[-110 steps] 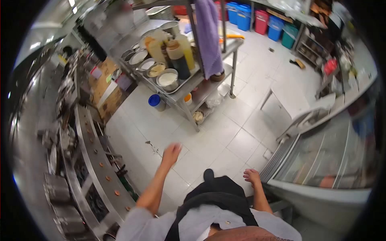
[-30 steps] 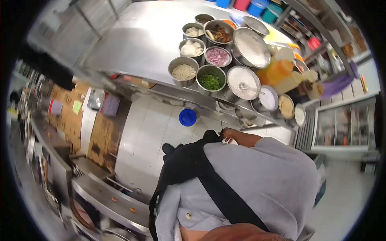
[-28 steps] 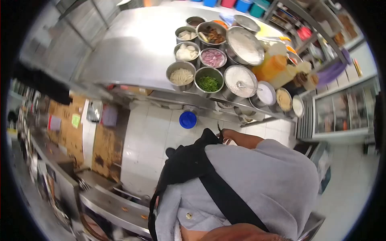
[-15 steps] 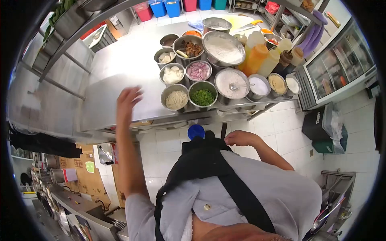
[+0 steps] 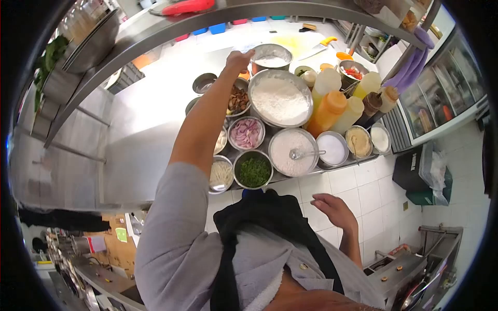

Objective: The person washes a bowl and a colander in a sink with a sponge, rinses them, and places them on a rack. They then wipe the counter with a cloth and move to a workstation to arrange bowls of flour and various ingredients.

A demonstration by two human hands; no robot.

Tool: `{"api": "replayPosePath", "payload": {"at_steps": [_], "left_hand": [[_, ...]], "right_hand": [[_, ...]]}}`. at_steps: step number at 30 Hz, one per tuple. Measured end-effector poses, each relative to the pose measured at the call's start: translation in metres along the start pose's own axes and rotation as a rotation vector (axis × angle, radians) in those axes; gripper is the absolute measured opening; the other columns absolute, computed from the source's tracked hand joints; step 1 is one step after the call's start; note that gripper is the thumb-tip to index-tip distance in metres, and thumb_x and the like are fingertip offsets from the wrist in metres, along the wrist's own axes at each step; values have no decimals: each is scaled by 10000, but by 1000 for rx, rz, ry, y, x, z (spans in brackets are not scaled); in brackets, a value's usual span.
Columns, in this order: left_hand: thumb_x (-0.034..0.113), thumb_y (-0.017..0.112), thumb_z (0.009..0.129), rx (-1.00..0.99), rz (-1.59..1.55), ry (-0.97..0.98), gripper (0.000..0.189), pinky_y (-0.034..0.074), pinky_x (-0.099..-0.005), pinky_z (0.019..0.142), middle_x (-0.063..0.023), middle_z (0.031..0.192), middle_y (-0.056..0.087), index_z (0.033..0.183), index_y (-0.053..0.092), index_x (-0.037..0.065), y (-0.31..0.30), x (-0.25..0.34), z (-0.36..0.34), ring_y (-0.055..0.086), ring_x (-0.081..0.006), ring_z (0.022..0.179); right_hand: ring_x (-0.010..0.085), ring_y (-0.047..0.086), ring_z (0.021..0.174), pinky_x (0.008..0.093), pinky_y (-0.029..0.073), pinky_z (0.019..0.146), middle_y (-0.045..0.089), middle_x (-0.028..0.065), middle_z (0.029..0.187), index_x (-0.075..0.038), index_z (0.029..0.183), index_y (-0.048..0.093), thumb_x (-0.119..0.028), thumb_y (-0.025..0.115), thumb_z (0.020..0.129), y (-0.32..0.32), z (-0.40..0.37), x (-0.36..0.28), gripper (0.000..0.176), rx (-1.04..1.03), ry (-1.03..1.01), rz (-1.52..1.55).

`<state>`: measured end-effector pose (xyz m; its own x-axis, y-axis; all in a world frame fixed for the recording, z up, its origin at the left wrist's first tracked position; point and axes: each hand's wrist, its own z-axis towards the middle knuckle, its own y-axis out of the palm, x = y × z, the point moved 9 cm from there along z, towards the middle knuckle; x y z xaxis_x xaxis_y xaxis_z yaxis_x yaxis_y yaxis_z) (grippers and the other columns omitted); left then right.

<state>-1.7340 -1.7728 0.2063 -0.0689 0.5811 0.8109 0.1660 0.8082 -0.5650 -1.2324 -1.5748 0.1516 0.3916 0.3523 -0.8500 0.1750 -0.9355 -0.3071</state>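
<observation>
My left hand (image 5: 239,61) reaches to the back of the counter, its fingers closed at the left rim of a steel pot (image 5: 272,63) with white powder inside. Just in front of that pot is a large bowl of white flour (image 5: 280,98). Under my left forearm are a bowl of brown pieces (image 5: 238,100) and partly hidden containers. Nearer stand sliced pink onion (image 5: 246,133), chopped greens (image 5: 253,172) and pale strips (image 5: 220,174). My right hand (image 5: 334,210) hangs in front of the counter, fingers apart, holding nothing.
Squeeze bottles (image 5: 326,112) stand right of the flour bowl, near a yellow-handled knife (image 5: 317,48). A bowl of pinkish powder holds a whisk (image 5: 307,153). An overhead steel shelf (image 5: 280,9) crosses the top. A glass-door fridge (image 5: 437,90) is at right.
My left hand has moved from above the left part of the counter to the rear pot's rim. My right hand has moved right and down. The view has shifted closer over the counter.
</observation>
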Motion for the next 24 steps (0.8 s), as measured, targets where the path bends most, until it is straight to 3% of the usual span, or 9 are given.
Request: {"api": "replayPosePath", "payload": {"at_steps": [3,4,7,11,16,19,22,23,24], "left_hand": [[192,584,801,-130,54,2,308,535,-290,511,-153,739,652,867,629,-105,29,8,25,642,-210,568],[119,525,779,-94,81,59,249,535,-298,505,-169,679,650,749,641,-99,28,14,31,631,-228,511],[93,500,776,-77,109,134,231,541,-305,498,-159,645,650,735,644,-84,20,30,29,653,-242,532],[126,518,793,-101,-183,104,267,555,-303,497,-189,705,653,764,617,-121,-3,33,32,660,-228,541],[11,539,793,-80,-949,159,130,598,-373,517,-224,743,606,771,537,-117,-38,22,41,648,-308,546],[20,562,796,-72,-1067,207,136,602,-366,536,-231,783,613,803,546,-115,-82,20,8,657,-307,590],[57,563,830,-89,-1015,156,181,595,-361,728,-187,893,633,897,568,-111,-131,-3,-14,666,-269,763],[68,557,842,-108,-1008,233,164,598,-363,713,-179,896,632,842,558,-96,-155,-11,-26,664,-255,763],[87,547,853,-136,-986,477,185,605,-360,702,-172,876,623,829,526,-96,-179,-27,-33,663,-254,759]], "right_hand": [[177,589,977,294,447,871,650,131,1041,20,1149,565,-194,562,907,-1,-15,-1,323,101,76,173],[173,586,983,294,445,875,648,128,1047,21,1150,563,-183,560,907,2,-19,-13,317,113,76,196],[153,565,1002,289,434,883,630,93,1092,-11,1158,571,-149,562,902,9,-16,-62,290,108,41,317],[118,546,931,249,434,821,620,48,1102,-40,1159,582,-156,588,879,-13,34,-171,303,225,-289,-128],[187,605,944,293,453,846,645,133,1030,4,1117,595,-281,599,858,-58,186,-264,385,487,-398,-324],[305,601,994,335,451,881,623,193,1084,5,1094,614,-364,600,820,-92,321,-265,459,574,-415,-563],[324,591,1016,351,455,888,622,209,1069,2,1016,647,-373,616,783,-96,396,-253,443,554,-248,-874],[320,595,1012,351,460,885,625,212,1056,-1,986,658,-351,620,774,-97,420,-246,411,529,-190,-1020],[325,608,985,350,474,864,634,215,1027,0,936,667,-292,639,735,-101,446,-230,356,438,-41,-1048]]}}
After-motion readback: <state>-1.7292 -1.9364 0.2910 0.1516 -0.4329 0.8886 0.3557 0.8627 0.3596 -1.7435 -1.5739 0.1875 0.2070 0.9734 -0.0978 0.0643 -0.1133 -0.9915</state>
